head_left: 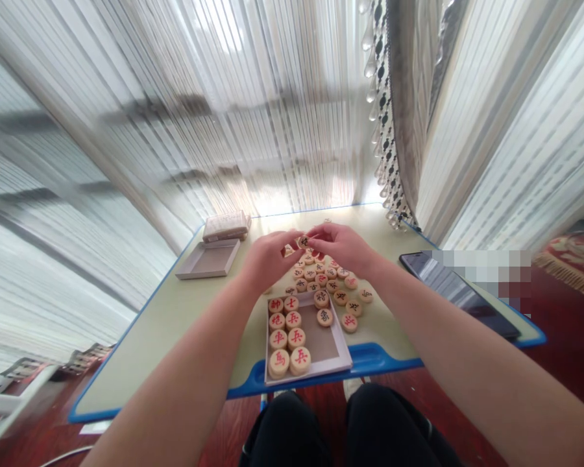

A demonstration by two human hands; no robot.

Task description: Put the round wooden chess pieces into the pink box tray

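Above the middle of the table, my left hand (272, 253) and my right hand (339, 245) meet around a round wooden piece (304, 242) with a black character, both gripping its sides. Loose round pieces (322, 279) with red or black characters lie in a pile below and behind my hands. Nearer to me sits an open shallow box (343, 344). Several red-character pieces (296, 338) stand in two columns along its left side. Two black-character pieces (324, 317) are at its upper right.
A second shallow tray (209, 258) lies at the table's back left, with a wrapped packet (226, 225) behind it. A dark tablet (457, 295) rests at the right edge. The blue-edged table (175, 337) stands before striped curtains.
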